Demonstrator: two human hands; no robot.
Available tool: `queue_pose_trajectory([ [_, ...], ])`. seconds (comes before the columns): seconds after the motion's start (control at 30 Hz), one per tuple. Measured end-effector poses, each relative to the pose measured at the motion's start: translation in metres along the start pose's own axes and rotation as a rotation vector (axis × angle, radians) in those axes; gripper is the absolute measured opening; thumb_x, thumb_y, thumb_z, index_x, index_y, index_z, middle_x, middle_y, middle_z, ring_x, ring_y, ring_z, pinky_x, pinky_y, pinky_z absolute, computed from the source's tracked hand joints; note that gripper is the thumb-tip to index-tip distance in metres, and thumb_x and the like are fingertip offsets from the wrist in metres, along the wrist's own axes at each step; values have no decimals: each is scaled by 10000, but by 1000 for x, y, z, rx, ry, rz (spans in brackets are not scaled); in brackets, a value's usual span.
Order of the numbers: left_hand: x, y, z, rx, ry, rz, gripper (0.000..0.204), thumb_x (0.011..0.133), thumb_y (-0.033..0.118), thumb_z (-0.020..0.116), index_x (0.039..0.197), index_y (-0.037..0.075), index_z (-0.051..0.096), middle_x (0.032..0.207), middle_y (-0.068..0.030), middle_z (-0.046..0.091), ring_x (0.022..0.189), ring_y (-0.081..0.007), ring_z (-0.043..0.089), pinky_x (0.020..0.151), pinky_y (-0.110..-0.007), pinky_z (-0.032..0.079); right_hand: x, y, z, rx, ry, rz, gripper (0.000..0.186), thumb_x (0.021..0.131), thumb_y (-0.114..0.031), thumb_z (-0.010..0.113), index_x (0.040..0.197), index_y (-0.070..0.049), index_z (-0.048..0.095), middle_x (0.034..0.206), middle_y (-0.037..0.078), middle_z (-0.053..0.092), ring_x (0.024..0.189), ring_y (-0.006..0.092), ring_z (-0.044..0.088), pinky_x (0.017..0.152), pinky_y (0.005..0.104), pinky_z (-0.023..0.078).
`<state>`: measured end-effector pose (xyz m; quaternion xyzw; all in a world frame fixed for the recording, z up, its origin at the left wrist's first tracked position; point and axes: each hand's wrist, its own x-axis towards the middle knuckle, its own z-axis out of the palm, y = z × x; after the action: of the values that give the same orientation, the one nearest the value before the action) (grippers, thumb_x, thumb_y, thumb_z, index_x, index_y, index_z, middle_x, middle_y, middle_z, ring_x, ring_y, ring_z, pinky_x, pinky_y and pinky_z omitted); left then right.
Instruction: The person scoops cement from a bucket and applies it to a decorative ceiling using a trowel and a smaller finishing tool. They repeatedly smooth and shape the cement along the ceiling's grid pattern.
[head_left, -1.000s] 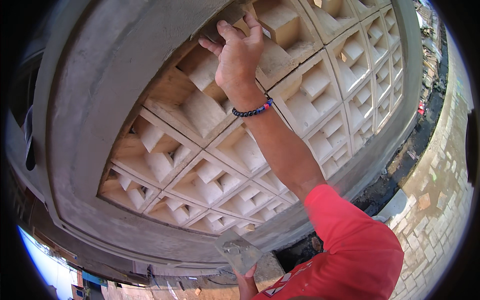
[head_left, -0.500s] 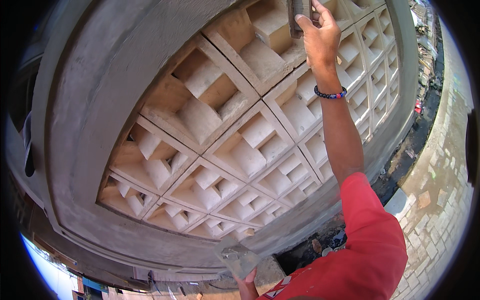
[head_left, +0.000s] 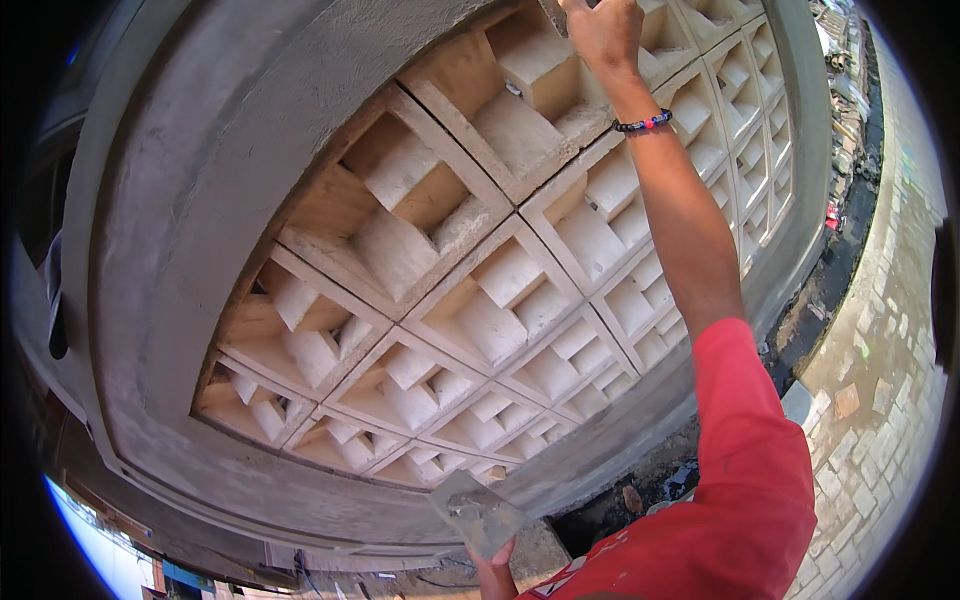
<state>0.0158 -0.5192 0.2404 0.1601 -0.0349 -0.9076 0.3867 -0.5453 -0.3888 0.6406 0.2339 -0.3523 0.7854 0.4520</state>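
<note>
Head view shows the left hand (head_left: 496, 556) grasping a flat grey rectangular plate (head_left: 478, 510) nearby, likely light, stiff, best held by its near edge; the far right hand's (head_left: 606, 28) grip I cannot tell.

The lattice blocks (head_left: 395, 250) look like matt concrete, the sleeve (head_left: 748, 430) matt cloth.

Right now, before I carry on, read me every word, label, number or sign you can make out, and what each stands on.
None is readable.
Red shirt: pale print near the picture's lower edge, only partly in view and too unclear to read.
Flat grey board in the left hand: no lettering visible.
Pale openwork blocks: no lettering visible.
</note>
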Motion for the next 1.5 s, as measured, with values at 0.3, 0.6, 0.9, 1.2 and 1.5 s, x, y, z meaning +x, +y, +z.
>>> queue_pose_trajectory([
  [0.3, -5, 5, -6, 180, -145, 11, 364, 852, 320, 543, 1144, 103, 559, 1143, -76, 591, 1050, -261, 558, 897, -443, 457, -52, -59, -3, 196, -203, 7, 456, 779, 25, 534, 1226, 70, 451, 1092, 225, 570, 986, 283, 578, 804, 328, 497],
  [0.6, -7, 5, -1, 156, -40, 22, 358, 862, 363, 493, 1113, 122, 580, 1117, -68, 605, 1038, -281, 551, 907, -478, 422, -6, 44, -19, 1108, 46, 572, 640, 854, 30, 400, 1411, -68, 99, 1188, 224, 453, 976, 339, 560, 765, 418, 558],
  [0.9, -13, 3, 0, 89, -30, 28, 360, 863, 369, 494, 1110, 122, 581, 1119, -73, 604, 1029, -287, 555, 902, -486, 425, -26, -20, 19, 925, 237, 684, 623, 865, -15, 473, 1404, -41, 162, 1350, 249, 309, 1063, 327, 506, 789, 411, 541],
  [1.2, -14, 3, 3, 32, -54, 22, 365, 874, 369, 483, 1116, 112, 575, 1109, -83, 604, 1023, -292, 557, 898, -498, 427, -137, -94, 76, 1153, 131, 791, 579, 818, 21, 535, 1334, 25, 273, 919, 104, 574, 792, 144, 581, 625, 324, 577],
  [1.5, -18, 2, 2, 183, -113, 72, 345, 842, 302, 561, 1128, 111, 573, 1113, -60, 608, 1015, -231, 577, 885, -417, 467, -126, -41, 19, 1186, 82, 644, 606, 825, 18, 544, 1347, 13, 237, 1038, 147, 545, 877, 162, 573, 640, 333, 586],
])
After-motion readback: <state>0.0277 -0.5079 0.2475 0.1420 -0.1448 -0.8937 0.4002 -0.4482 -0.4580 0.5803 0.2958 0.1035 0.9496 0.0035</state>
